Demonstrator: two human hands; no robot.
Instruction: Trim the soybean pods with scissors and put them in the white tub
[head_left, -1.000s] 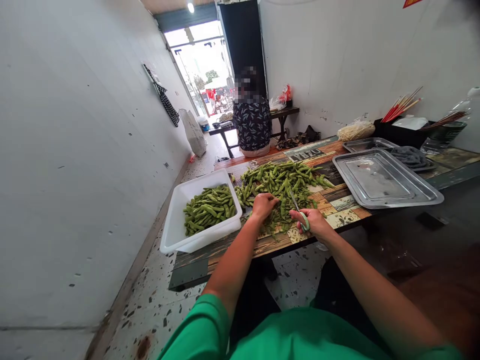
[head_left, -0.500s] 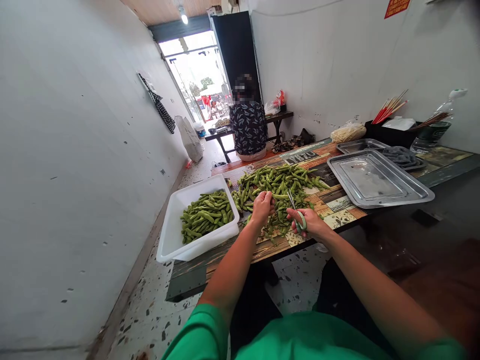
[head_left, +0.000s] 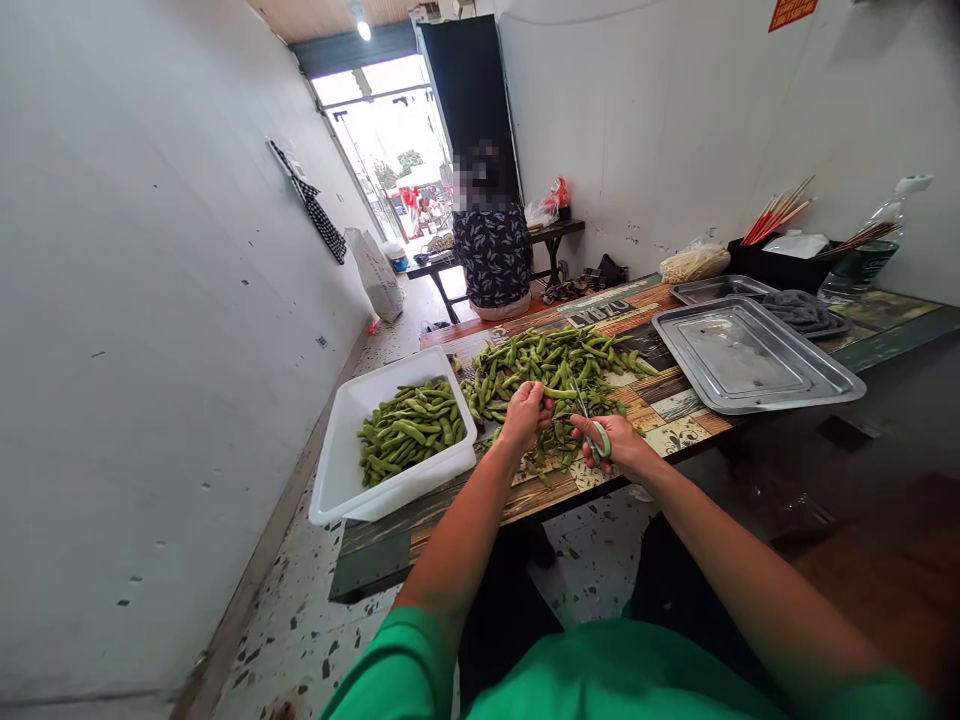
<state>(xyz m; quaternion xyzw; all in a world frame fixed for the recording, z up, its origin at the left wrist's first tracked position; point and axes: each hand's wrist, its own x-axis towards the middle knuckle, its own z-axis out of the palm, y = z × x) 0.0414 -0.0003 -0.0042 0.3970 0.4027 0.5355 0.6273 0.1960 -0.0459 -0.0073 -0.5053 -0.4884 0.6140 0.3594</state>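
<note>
My left hand (head_left: 526,414) pinches a green soybean pod (head_left: 559,393), which sticks out to the right from the fingertips. In my right hand (head_left: 611,446) is a pair of scissors (head_left: 599,440) with pale green handles, its blades pointing up and away at the pod's far end. Whether the blades touch the pod I cannot tell. Beyond and beneath both hands spreads a loose heap of pods (head_left: 551,350) on the table. Left of the heap, a white plastic tub (head_left: 337,455) holds many more pods (head_left: 412,430).
On the patterned table (head_left: 679,437), metal trays (head_left: 757,365) lie to the right. Behind them stand a black box (head_left: 780,266) of skewers, a bottle (head_left: 862,255) and a bagged bundle (head_left: 694,262). A person (head_left: 491,250) sits at another table farther back, facing away.
The view has shifted slightly. Both hands keep nearly the same place, still holding the pod and the scissors, with the blades near the pod's end.
</note>
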